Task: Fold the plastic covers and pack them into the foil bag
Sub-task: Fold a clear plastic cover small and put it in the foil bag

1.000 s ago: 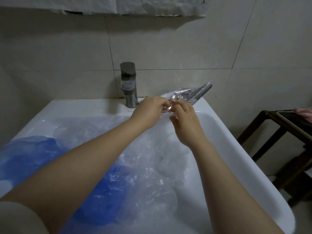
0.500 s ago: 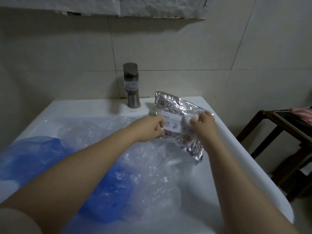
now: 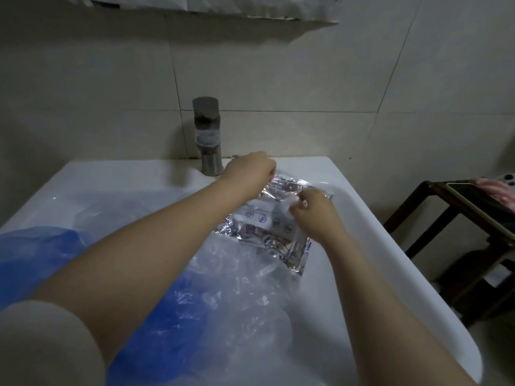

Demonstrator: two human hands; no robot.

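A crinkled silver foil bag (image 3: 267, 232) with a white printed label lies on the heap of plastic at the back right of the white sink (image 3: 370, 246). My left hand (image 3: 250, 171) grips the bag's top edge near the tap. My right hand (image 3: 312, 213) pinches the bag's upper right part, fingers curled over the foil. Clear plastic covers (image 3: 237, 288) fill the basin under both forearms. Blue plastic covers (image 3: 41, 252) lie at the left and under my left arm.
A grey metal tap (image 3: 207, 135) stands at the sink's back edge, just left of my left hand. A dark wooden stand (image 3: 459, 218) with a phone and pink cloth on it is at the right. Tiled wall is behind.
The foil bag went from a bunched piece held at the sink's back edge to spread out with its label up. My left hand moved up toward the tap; my right shifted right.
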